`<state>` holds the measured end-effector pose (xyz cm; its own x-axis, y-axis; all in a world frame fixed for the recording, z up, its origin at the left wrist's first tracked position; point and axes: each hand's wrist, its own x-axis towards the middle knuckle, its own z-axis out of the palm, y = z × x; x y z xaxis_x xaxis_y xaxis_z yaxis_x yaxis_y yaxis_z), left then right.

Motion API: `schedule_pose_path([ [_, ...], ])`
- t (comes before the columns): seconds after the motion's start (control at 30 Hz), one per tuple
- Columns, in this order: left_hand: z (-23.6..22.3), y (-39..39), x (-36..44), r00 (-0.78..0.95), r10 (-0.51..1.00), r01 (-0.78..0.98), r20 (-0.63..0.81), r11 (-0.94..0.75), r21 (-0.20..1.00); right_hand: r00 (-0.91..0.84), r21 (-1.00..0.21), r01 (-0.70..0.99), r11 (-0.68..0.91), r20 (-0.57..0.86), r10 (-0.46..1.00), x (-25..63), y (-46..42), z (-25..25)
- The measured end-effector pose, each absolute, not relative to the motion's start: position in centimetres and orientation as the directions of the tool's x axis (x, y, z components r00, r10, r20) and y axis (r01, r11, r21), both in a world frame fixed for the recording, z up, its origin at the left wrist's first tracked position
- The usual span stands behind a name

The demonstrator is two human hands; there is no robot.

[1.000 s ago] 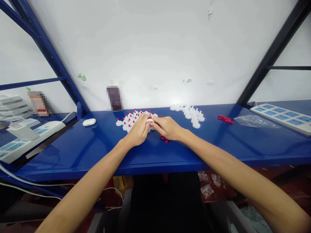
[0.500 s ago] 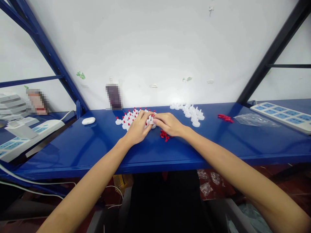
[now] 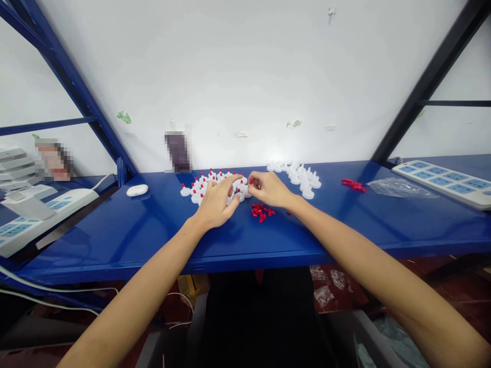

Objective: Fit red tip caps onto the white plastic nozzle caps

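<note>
Red-tipped white pieces stand left of centre on the blue tabletop, loose red caps nearer. Right hand: grip pinches a red tip at the cluster's right edge; left hand: spread, apparently unladen. Step, seemingly: setting down; next calls for clean release.
</note>
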<state>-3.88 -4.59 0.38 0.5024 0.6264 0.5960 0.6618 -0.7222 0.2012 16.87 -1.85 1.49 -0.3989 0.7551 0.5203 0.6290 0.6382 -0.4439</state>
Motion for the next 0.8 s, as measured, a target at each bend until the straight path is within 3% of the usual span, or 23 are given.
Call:
schedule_pose_path([
  [0.13, 0.6, -4.7, -3.8, 0.49, 0.649, 0.662, 0.582, -0.711, 0.235, -0.455, -0.306, 0.747, 0.59, 0.412, 0.789, 17.8, -1.7, 1.8],
  [0.3, 0.5, -4.6, -3.6, 0.349, 0.602, 0.636, 0.718, -0.715, 0.29, -0.499, -0.262, 0.762, 0.592, 0.345, 0.795, 17.9, -1.6, 1.9],
  [0.5, 0.3, -3.8, -3.6, 0.208, 0.614, 0.696, 0.762, -0.64, 0.326, -0.511, -0.282, 0.753, 0.594, 0.317, 0.799, 17.9, -1.4, 1.6],
  [0.8, 0.3, -4.2, -3.2, 0.326, 0.637, 0.74, 0.699, -0.632, 0.231, -0.536, -0.409, 0.616, 0.673, 0.408, 0.739, 17.6, -0.6, 0.1],
])
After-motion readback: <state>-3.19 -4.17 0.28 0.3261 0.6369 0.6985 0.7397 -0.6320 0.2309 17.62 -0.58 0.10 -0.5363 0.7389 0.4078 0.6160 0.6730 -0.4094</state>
